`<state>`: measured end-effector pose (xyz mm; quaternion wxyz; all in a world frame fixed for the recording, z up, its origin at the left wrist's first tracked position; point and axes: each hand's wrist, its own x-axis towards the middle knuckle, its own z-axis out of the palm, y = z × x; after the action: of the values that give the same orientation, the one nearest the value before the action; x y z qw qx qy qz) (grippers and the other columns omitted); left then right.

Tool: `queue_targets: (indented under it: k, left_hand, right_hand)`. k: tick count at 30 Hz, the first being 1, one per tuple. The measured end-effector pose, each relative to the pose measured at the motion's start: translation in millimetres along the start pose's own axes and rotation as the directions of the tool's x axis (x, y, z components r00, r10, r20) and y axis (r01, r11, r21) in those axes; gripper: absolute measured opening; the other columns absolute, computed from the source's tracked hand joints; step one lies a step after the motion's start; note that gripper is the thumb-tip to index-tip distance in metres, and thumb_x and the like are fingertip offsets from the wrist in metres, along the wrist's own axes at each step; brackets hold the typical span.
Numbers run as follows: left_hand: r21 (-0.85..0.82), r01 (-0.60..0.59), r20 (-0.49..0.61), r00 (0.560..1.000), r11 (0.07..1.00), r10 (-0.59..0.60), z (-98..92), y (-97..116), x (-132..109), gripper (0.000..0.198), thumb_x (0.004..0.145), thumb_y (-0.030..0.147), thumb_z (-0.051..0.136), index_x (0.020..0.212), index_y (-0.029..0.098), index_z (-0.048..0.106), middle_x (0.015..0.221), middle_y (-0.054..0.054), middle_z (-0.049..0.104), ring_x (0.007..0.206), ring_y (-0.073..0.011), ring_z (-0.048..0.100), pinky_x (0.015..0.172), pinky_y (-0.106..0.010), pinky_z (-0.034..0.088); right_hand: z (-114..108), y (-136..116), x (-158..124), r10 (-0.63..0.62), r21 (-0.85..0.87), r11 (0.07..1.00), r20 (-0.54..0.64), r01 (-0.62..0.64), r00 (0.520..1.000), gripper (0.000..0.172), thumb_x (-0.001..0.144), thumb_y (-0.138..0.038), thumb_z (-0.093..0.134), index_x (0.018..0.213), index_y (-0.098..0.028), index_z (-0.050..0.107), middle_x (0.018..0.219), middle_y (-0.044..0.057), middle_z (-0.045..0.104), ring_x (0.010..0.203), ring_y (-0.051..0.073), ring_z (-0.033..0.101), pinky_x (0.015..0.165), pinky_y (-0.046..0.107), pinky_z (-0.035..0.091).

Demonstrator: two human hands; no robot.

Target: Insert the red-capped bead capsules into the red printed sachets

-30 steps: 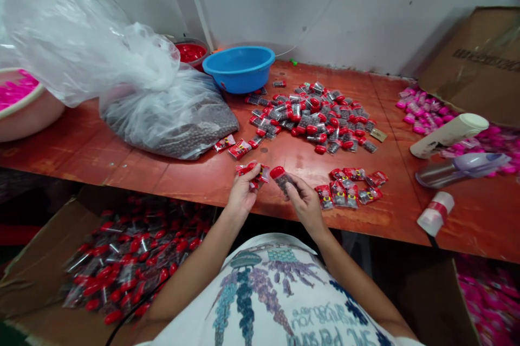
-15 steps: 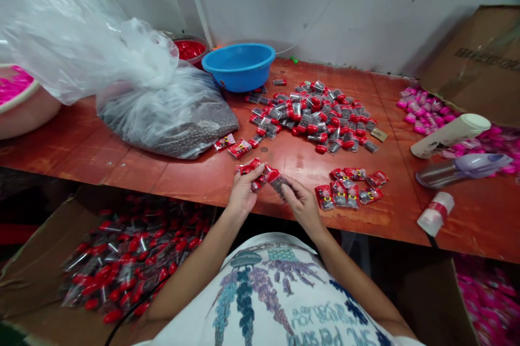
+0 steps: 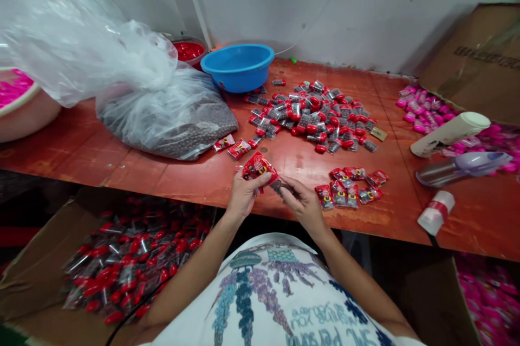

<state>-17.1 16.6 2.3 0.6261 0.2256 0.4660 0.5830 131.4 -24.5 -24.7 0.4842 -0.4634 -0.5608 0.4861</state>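
My left hand (image 3: 242, 193) is closed on red printed packets (image 3: 257, 166), its thumb pressed on top of them. My right hand (image 3: 299, 197) pinches a small clear container of dark beads (image 3: 277, 186) against the lower right edge of the packets; its far end is hidden by them. Two red packets (image 3: 239, 149) lie on the table just beyond my left hand. To the right of my right hand sits a group of several filled red packets (image 3: 345, 189). Behind my hands is a heap of small clear containers with red caps (image 3: 317, 113).
A knotted plastic bag of dark beads (image 3: 170, 118) and a blue basin (image 3: 238, 67) stand at the back left. A box of red-capped containers (image 3: 130, 259) is below the table edge. At right are a white roll (image 3: 449, 134), a bottle (image 3: 459, 168) and pink pieces (image 3: 424, 108).
The red packet in my left hand has been turned up and now covers the upper part of the bead container. My right hand stays close beside it, fingers shifted slightly.
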Motion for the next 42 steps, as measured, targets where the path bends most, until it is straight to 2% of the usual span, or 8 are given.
queue_targets:
  k: [6,10,13,21,30,34,39,42]
  left_hand:
    - [0.002,-0.003,0.039,0.999,1.000,0.003,5.3,4,-5,0.034,0.045,0.013,0.085,0.073,0.012,0.065,0.066,0.000,0.066,0.057,-0.0102,0.059,0.056,-0.019,0.046]
    - [-0.007,0.000,0.038,0.999,1.000,0.000,7.1,1,-6,0.035,0.047,0.014,0.085,0.074,0.012,0.063,0.066,0.000,0.066,0.055,-0.0092,0.058,0.056,-0.020,0.047]
    - [-0.050,0.008,0.033,0.999,0.999,-0.007,7.9,-2,-7,0.034,0.050,0.016,0.085,0.075,0.013,0.062,0.068,0.001,0.066,0.057,-0.0103,0.059,0.058,-0.022,0.050]
    - [-0.086,0.010,0.029,1.000,0.996,-0.008,11.8,-2,-9,0.035,0.052,0.016,0.084,0.081,0.013,0.063,0.072,0.001,0.067,0.060,-0.0091,0.060,0.061,-0.021,0.050]
    - [-0.019,-0.056,-0.015,0.998,0.998,0.056,9.2,-5,-8,0.033,0.050,0.016,0.085,0.074,0.014,0.062,0.066,0.003,0.064,0.053,-0.0073,0.055,0.055,-0.019,0.046]
    - [0.014,-0.067,0.030,0.997,0.998,0.067,10.0,-5,-10,0.035,0.049,0.016,0.085,0.077,0.014,0.063,0.067,0.002,0.065,0.054,-0.0083,0.057,0.056,-0.020,0.047]
    - [0.041,-0.007,0.096,0.995,0.999,0.003,9.4,-4,-11,0.035,0.052,0.019,0.084,0.080,0.014,0.065,0.071,0.000,0.067,0.058,-0.0112,0.060,0.058,-0.022,0.049]
    - [0.063,-0.013,0.122,0.993,0.998,0.005,7.1,-6,-10,0.031,0.054,0.020,0.083,0.079,0.014,0.065,0.073,0.000,0.067,0.061,-0.0111,0.060,0.062,-0.023,0.049]
  right_hand:
    - [-2,-9,-5,-0.154,-0.210,0.967,-0.043,0.142,0.987,0.034,0.089,-0.027,0.053,0.122,-0.027,0.060,0.108,0.005,0.066,0.095,0.018,0.062,0.079,0.029,0.051]
    - [-4,-11,-7,-0.206,-0.233,0.954,-0.057,0.188,0.977,0.035,0.090,-0.024,0.052,0.124,-0.027,0.059,0.105,0.005,0.066,0.092,0.016,0.062,0.072,0.026,0.051]
    - [-6,-11,-8,-0.253,-0.278,0.931,-0.028,0.235,0.967,0.034,0.089,-0.022,0.053,0.122,-0.026,0.060,0.101,0.005,0.067,0.089,0.016,0.061,0.076,0.027,0.050]
    - [-1,-6,-12,-0.070,-0.118,0.991,-0.132,0.055,0.989,0.035,0.090,-0.029,0.051,0.124,-0.024,0.058,0.104,0.005,0.067,0.081,0.015,0.063,0.069,0.027,0.052]
    - [-8,-18,-11,-0.253,-0.266,0.935,-0.040,0.233,0.967,0.033,0.089,-0.022,0.053,0.120,-0.028,0.061,0.099,0.004,0.066,0.088,0.016,0.060,0.077,0.029,0.049]
    - [-7,-16,-11,-0.168,-0.206,0.968,-0.097,0.145,0.981,0.034,0.089,-0.026,0.053,0.122,-0.025,0.061,0.098,0.005,0.066,0.082,0.015,0.061,0.068,0.026,0.050]
    - [-6,-10,-10,0.059,0.032,0.998,-0.135,-0.055,0.989,0.037,0.088,-0.034,0.054,0.123,-0.023,0.059,0.102,0.004,0.069,0.071,0.014,0.061,0.062,0.026,0.053]
    - [-5,-11,-10,0.024,0.003,1.000,-0.138,-0.024,0.990,0.036,0.088,-0.032,0.055,0.122,-0.024,0.060,0.106,0.004,0.068,0.080,0.015,0.063,0.069,0.028,0.054]
